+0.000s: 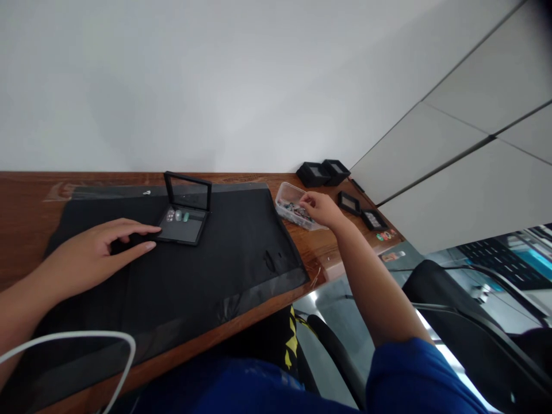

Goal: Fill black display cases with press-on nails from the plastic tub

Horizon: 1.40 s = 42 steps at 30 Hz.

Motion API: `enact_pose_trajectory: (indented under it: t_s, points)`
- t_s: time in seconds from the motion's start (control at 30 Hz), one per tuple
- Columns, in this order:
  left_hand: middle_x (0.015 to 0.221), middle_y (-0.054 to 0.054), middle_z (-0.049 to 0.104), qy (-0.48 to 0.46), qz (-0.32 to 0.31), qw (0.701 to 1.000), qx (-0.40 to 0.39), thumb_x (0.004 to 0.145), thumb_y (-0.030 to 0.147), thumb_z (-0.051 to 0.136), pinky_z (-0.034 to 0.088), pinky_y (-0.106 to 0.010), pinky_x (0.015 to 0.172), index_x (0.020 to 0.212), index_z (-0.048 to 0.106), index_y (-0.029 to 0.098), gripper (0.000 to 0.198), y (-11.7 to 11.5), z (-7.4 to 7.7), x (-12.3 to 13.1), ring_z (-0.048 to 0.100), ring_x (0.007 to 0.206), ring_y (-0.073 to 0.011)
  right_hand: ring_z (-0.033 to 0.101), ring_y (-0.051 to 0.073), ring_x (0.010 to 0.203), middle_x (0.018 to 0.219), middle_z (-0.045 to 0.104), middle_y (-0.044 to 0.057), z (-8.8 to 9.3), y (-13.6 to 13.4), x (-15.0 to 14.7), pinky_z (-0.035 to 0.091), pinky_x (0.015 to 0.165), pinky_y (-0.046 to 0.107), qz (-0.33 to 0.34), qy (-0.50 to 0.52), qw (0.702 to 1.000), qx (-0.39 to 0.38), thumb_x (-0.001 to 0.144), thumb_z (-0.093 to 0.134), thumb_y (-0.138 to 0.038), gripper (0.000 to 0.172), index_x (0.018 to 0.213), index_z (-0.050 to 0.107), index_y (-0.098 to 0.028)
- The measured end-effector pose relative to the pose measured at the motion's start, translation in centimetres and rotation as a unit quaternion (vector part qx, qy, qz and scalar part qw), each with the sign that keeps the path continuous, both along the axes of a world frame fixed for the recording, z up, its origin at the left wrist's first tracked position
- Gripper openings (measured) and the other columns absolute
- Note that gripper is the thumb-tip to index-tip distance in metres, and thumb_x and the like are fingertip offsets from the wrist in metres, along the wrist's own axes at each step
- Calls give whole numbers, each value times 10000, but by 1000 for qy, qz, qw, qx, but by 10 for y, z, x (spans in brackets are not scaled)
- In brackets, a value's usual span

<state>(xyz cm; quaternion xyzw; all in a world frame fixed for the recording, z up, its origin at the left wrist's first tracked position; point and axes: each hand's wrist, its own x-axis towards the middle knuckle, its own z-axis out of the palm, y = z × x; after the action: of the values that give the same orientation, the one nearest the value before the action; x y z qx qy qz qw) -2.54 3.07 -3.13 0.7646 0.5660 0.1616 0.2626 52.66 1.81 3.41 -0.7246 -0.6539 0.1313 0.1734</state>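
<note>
On the black mat (233, 247) stands a small black display case (183, 231), its clear-windowed lid (188, 191) raised. Several small pieces, clear and green, lie in a row inside it, and they look like press-on nails (178, 215). My left hand (97, 247) has its thumb and forefinger at the case's near left corner, pinching the edge. Over to the right, my right hand (318, 206) reaches into a clear plastic tub (282, 210) of small mixed pieces. Its fingertips are pressed together; whatever they hold is too small to make out.
Stacked black cases (314, 173) stand against the wall at the back right. Two more flat cases (348, 203) lie nearer, beside small coloured pieces (385, 236). A white cable (86, 334) loops across the lower left. Black chairs (440, 293) are at the right.
</note>
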Motion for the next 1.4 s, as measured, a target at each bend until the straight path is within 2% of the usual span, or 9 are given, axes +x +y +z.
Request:
enact_pose_trajectory:
  t_s: [0.2,0.33,0.53,0.63,0.83,1.03,1.17,1.3,1.4]
  points:
    - [1420,-65,821,4,-2,1000,3,838,904,588,562,-418,834,1295,872,348,772,-1,1,-1,742,1087,-345,789,226,913,925,811,60,0,0,-7,599,880,341,32,153,987,46,954,627,-314,72,978,618,-247]
    - [1423,-62,819,2,0,1000,-3,829,903,600,565,-431,881,1297,872,344,779,-2,0,0,736,1101,-347,696,171,721,861,773,21,7,-5,-16,543,694,291,57,224,972,52,934,706,-448,242,1035,623,-244]
    - [1414,-74,826,2,3,1000,7,820,923,590,579,-433,858,1283,874,339,798,-2,2,2,748,1087,-352,415,66,468,733,690,-64,20,-14,-33,318,466,225,79,343,936,23,886,876,-606,471,1098,646,-254]
    - [1395,-67,832,0,0,1000,9,826,922,595,588,-435,854,1268,875,342,781,-2,2,2,753,1076,-349,384,55,459,682,653,-80,27,-18,-42,305,450,219,96,412,906,11,859,955,-609,507,1057,648,-258]
    - [1392,-68,822,-4,-9,1000,7,845,894,611,589,-448,934,1300,868,329,770,-1,-2,0,747,1113,-354,399,52,472,803,744,-61,36,-26,-61,308,407,208,100,479,871,38,832,1011,-563,591,1177,631,-271]
    - [1389,-69,825,-4,-10,1000,5,842,903,618,587,-436,923,1304,867,328,778,-1,0,-1,742,1087,-345,476,54,471,878,813,-33,33,-32,-84,368,398,210,131,490,860,50,841,1010,-600,583,1191,682,-268]
    - [1385,-78,829,-11,-5,1000,-4,822,904,628,575,-439,921,1291,873,314,793,-4,3,3,734,1085,-347,546,72,498,940,872,14,30,-36,-96,429,423,225,128,467,869,101,848,1017,-557,457,1101,776,-264]
    - [1386,-90,831,-18,-9,1000,0,822,935,617,570,-447,968,1308,866,302,835,-4,5,4,732,1102,-352,752,161,691,958,892,54,24,-41,-104,548,523,267,95,359,899,232,910,961,-471,252,1035,883,-266]
    - [1418,-102,820,-8,-11,1000,-12,841,935,616,569,-439,970,1332,856,293,844,-4,6,2,725,1139,-360,786,164,713,903,897,39,24,-46,-107,603,615,289,99,198,910,351,997,851,-354,124,1034,930,-266]
